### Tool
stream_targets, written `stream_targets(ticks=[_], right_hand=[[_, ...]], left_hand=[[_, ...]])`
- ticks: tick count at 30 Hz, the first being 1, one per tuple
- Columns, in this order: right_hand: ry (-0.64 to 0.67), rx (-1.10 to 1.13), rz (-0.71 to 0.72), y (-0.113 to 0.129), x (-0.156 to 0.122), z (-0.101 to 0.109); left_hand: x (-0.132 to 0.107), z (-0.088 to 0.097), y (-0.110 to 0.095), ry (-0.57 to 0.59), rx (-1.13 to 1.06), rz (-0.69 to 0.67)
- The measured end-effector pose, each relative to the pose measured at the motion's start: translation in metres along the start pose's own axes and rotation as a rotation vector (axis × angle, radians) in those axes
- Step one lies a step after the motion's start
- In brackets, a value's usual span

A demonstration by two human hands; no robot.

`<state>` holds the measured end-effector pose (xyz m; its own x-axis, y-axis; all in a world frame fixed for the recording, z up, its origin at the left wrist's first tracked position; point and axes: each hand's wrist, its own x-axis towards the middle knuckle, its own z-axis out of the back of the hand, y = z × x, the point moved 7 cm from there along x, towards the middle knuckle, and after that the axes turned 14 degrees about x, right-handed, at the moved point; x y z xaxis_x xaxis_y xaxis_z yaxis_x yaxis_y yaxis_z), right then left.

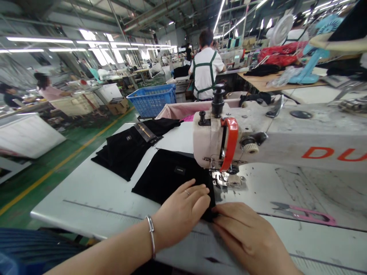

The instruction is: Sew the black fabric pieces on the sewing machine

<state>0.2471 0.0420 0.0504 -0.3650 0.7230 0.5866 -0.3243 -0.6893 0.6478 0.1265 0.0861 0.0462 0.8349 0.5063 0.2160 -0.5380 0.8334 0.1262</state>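
The left hand (183, 210) is lying palm down on a black fabric piece (160, 175), its fingers slightly bent and close together, pressing the surface without gripping it. The right hand (249, 233) is touching the near right corner of the same piece with its fingertips; the thumb is not showing clearly, so whether the fingers are pinching the edge cannot be told.

The black fabric piece is lying flat on the table (86, 187), extending beneath the left fingers and away to their left. A small label (179, 170) is facing up just beyond those fingers. The presser foot (229, 181) of the sewing machine (275, 133) is standing just beyond the right fingertips, beside the fabric's right edge. Pink-handled snips (309, 214) are lying to the right of the right fingers. A stack of black pieces (120, 151) is resting beyond and to the left of the left fingers, with a blue basket (155, 100) standing farther out beyond it.
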Motion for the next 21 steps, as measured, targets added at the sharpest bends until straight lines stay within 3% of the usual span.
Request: stream_targets(ticks=[3, 6, 8, 9, 10, 11, 14, 17, 21], right_hand=[[-0.02, 0.022, -0.013, 0.0, 0.001, 0.003], [-0.02, 0.026, -0.02, -0.001, 0.001, 0.003], [-0.009, 0.008, -0.014, 0.0, 0.0, 0.0], [0.0, -0.008, -0.005, 0.0, 0.0, -0.003], [0.007, -0.027, 0.005, 0.001, -0.001, -0.005], [0.008, -0.048, 0.013, 0.002, -0.003, -0.007], [0.014, -0.093, 0.007, 0.003, -0.01, -0.011], [0.04, -0.084, -0.02, 0.005, -0.02, -0.011], [0.05, -0.069, -0.062, 0.01, -0.027, -0.007]], left_hand=[[-0.013, 0.035, 0.037, -0.117, 0.208, 0.104], [-0.043, 0.095, 0.08, -0.336, 0.419, 0.383], [-0.066, 0.127, 0.086, -0.531, 0.496, 0.558], [-0.071, 0.131, 0.08, -0.58, 0.455, 0.574], [-0.071, 0.127, 0.07, -0.575, 0.363, 0.538], [-0.064, 0.114, 0.056, -0.499, 0.214, 0.453], [-0.033, 0.054, 0.002, -0.146, -0.105, 0.152], [-0.013, 0.025, -0.026, -0.104, -0.182, 0.006], [-0.007, 0.02, -0.023, -0.131, -0.214, -0.038]])
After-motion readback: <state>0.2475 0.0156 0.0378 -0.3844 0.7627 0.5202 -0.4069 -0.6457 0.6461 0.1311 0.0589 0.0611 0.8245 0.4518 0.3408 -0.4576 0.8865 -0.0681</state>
